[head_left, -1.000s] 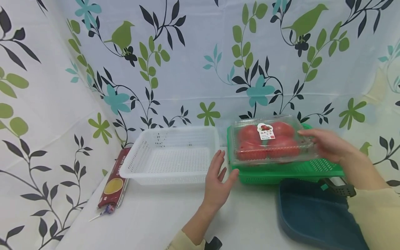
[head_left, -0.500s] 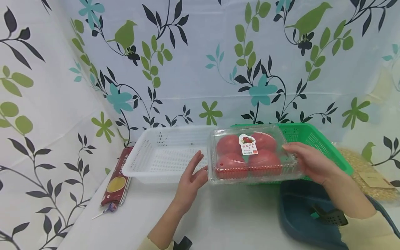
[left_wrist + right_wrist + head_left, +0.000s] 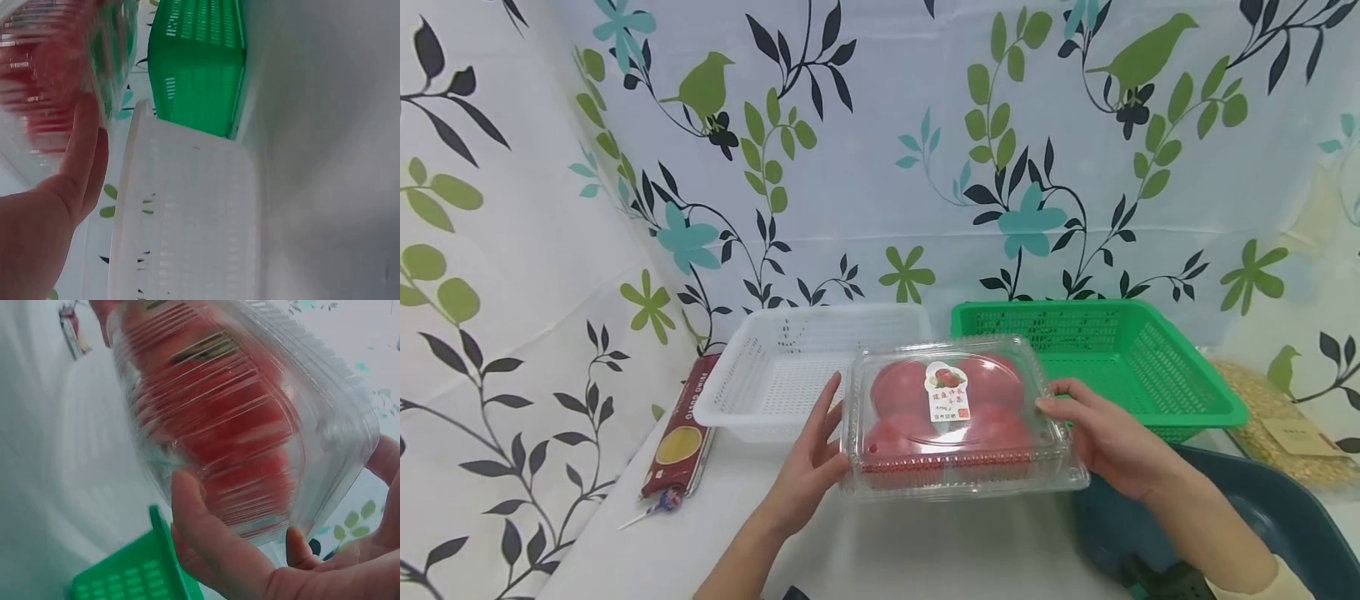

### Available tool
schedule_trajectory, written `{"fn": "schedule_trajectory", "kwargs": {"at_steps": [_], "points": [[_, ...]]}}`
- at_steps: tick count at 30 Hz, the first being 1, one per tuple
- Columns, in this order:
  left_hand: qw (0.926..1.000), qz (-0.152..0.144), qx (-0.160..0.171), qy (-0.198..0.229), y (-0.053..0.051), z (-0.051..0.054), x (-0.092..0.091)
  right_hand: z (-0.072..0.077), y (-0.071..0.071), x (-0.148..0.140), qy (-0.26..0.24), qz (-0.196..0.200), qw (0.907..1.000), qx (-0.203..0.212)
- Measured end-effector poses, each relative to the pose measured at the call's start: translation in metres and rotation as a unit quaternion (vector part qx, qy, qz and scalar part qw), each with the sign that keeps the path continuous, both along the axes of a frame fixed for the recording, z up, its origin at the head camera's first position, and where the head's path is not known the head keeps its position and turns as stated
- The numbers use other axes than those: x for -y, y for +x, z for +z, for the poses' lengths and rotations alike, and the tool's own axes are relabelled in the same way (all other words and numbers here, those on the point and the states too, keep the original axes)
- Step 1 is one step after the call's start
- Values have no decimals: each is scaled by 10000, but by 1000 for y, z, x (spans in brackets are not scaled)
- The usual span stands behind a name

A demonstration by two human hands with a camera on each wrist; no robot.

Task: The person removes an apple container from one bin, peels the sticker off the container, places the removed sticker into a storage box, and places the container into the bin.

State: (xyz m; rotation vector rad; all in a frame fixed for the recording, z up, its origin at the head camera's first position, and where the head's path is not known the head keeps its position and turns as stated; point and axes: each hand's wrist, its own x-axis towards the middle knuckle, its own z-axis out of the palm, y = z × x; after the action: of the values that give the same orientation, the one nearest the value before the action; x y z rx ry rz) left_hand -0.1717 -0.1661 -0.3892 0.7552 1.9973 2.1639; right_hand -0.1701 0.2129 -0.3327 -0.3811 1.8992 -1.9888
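Holding this clear box (image 3: 962,467) up off the white table (image 3: 940,550) looks like the middle of the job to me. The box is dead centre in the head view, four red fruits (image 3: 898,387) inside, label (image 3: 947,392) facing up. So the pick-up part is done, I'd say. The lid looks closed, so no unpacking so far, and the box hasn't been set down anywhere. That's the bit I'd count as left, though where it's meant to end up, I honestly can't tell.

Right hand (image 3: 1112,429) is at the box's 3 o'clock end with fingers curled around the edge, and it seems to carry most of the weight. Left hand (image 3: 808,475) is over at 9 o'clock, fingers fairly straight, touching that end more than gripping it.

Going round from the box: white basket (image 3: 737,412) at 10 o'clock, its front corner partly covered by the box in that view, green basket (image 3: 1097,375) at 1 to 2, blue tub (image 3: 1262,492) at 4, red packet (image 3: 681,425) at 9. None of those is in either hand.
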Motion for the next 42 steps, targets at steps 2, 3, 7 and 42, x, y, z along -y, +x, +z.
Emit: {"fn": "schedule_trajectory", "kwargs": {"at_steps": [2,3,7,42], "points": [[9998,-173,68,28,3,-1,7,-2,5,5,22,201,9998,18],[9995,-279,96,56,4,-2,10,-3,7,7,34,254,9997,48],[9977,-628,161,184,6,-6,18,-9,15,12,3,417,9991,121],[9863,-1344,624,-723,19,-31,29,-55,29,-2,184,1046,9917,723]]}}
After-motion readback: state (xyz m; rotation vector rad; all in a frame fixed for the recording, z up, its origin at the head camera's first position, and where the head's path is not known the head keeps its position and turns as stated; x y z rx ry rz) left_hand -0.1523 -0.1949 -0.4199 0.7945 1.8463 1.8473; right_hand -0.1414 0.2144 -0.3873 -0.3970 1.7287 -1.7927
